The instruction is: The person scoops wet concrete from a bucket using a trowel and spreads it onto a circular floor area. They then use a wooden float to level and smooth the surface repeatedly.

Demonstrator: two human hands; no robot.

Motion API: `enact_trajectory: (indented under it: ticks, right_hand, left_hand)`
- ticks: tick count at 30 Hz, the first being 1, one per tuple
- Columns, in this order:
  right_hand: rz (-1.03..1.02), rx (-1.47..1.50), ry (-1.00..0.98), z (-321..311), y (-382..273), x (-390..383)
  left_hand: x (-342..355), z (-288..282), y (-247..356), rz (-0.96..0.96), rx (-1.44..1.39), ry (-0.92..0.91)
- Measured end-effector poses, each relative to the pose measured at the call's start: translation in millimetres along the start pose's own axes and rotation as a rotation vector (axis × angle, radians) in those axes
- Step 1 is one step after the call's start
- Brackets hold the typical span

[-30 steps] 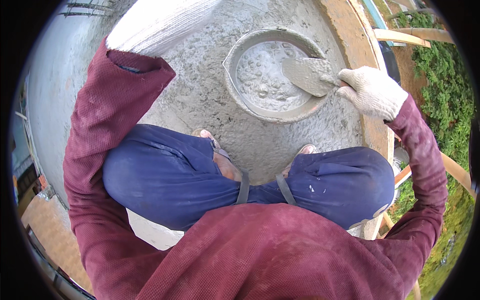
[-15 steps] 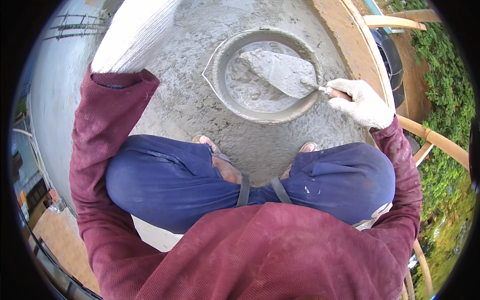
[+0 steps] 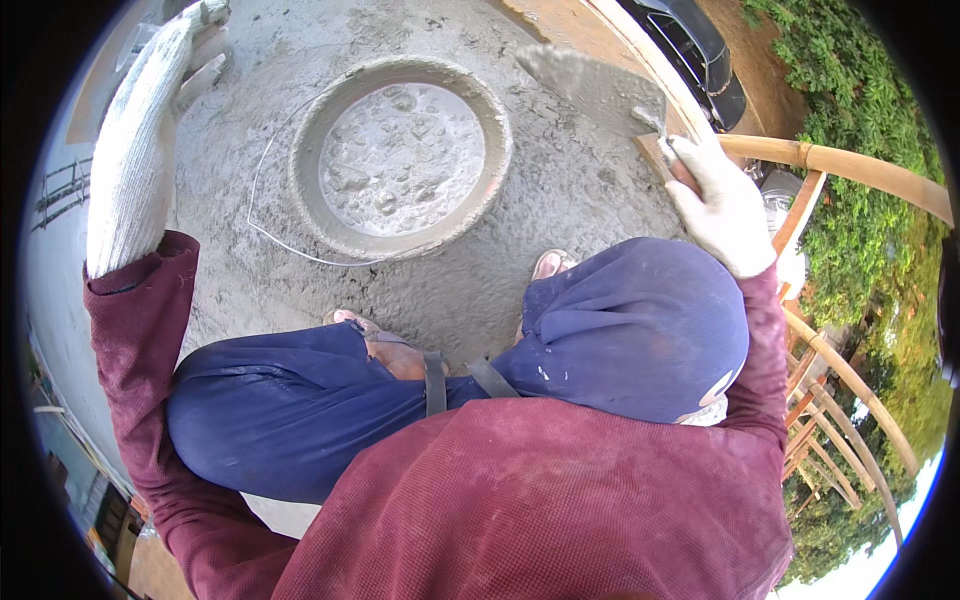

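We now find the trowel (image 3: 600, 90), clasped in the right hand (image 3: 718, 205), shifted off the bucket (image 3: 305, 165) toward the brown ledge (image 3: 560, 24), leaving the wet mix (image 3: 400, 155) undisturbed; the left hand (image 3: 172, 62) we cannot tell.

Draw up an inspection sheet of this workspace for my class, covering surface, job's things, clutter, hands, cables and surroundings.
Surface: rough, grey, damp-looking floor.
Job's things: round bucket of lumpy grey mix, its wire handle lowered on the left; trowel outside the bucket, its blade coated grey and slightly blurred.
Clutter: pale objects beyond the right hand, partly hidden, kind unclear.
Hands: both gloved; right grips the trowel's handle; left hand is at upper left, its hold unclear.
Cables: nothing seen.
Surroundings: bamboo poles, green foliage and a dark vehicle right; thin rods left.
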State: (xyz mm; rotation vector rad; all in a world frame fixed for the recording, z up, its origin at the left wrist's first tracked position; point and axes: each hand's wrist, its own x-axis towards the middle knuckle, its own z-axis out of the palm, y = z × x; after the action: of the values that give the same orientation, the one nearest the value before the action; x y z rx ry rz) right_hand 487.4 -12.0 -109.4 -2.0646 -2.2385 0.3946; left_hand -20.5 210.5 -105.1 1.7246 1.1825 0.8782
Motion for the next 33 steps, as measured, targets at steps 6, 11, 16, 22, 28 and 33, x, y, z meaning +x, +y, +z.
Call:
enact_trajectory:
  ticks: [6, 11, 16, 22, 28, 33]
  right_hand:
    - [0.138, -0.112, 0.204, 80.1, 28.3, -22.5]
    - [0.144, 0.123, -0.202, 130.7, -1.1, 2.1]
    - [0.364, 0.140, -0.233, 160.5, 46.2, 7.3]
    - [0.572, 0.292, -0.219, 138.4, 39.9, -84.5]
    - [0.528, 0.242, -0.169, 154.8, -26.2, -18.6]
    - [0.590, 0.309, -0.016, 185.8, 33.4, -93.0]
  left_hand:
    - [4.5, 3.8, 31.9, 0.038, -0.001, -0.033]
    - [5.8, 12.3, 52.3, -0.078, 0.046, 0.011]
    - [8.5, 27.4, 32.3, -0.064, -0.119, -0.008]
    - [-7.5, -4.2, 39.4, -0.140, -0.071, 0.010]
    - [-1.7, 34.5, 35.9, -0.208, 0.013, -0.107]
    - [1.3, 53.6, 46.4, -0.125, 0.066, -0.217]
